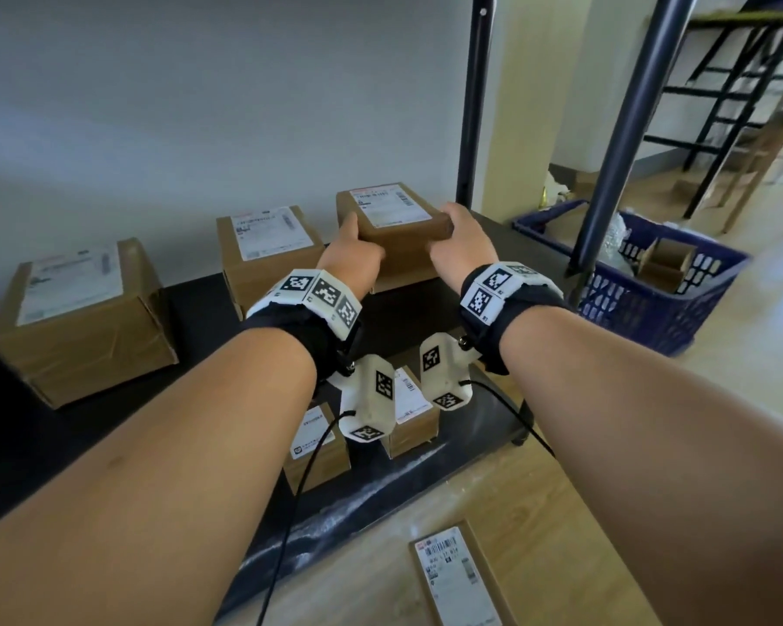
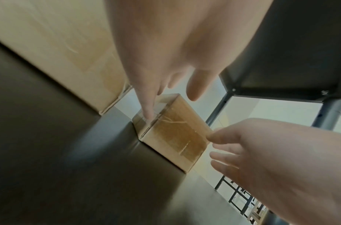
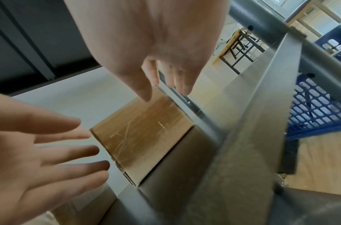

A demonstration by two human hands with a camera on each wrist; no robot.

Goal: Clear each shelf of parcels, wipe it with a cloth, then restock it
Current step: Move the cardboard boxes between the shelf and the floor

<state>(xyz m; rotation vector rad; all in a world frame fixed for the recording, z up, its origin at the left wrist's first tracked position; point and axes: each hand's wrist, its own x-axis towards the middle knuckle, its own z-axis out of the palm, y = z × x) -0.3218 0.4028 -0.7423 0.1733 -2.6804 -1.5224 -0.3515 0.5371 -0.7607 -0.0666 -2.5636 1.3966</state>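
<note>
A brown cardboard parcel (image 1: 394,219) with a white label stands at the back right of the dark shelf (image 1: 195,341). My left hand (image 1: 351,250) is at its near left corner and my right hand (image 1: 459,246) at its near right corner. In the left wrist view the left hand (image 2: 165,60) has straight fingers, and one fingertip touches the parcel (image 2: 171,134) on top. In the right wrist view the right hand (image 3: 156,45) reaches over the parcel (image 3: 144,130) with straight fingers. The left hand (image 3: 31,144) there is spread flat beside the parcel's side.
Two larger parcels (image 1: 82,318) (image 1: 267,250) stand along the wall on the same shelf. Two small parcels (image 1: 317,449) (image 1: 412,417) sit at its front edge under my wrists. A flat parcel (image 1: 459,576) lies on the wooden floor. Dark shelf posts (image 1: 620,142) and a blue basket (image 1: 643,282) are to the right.
</note>
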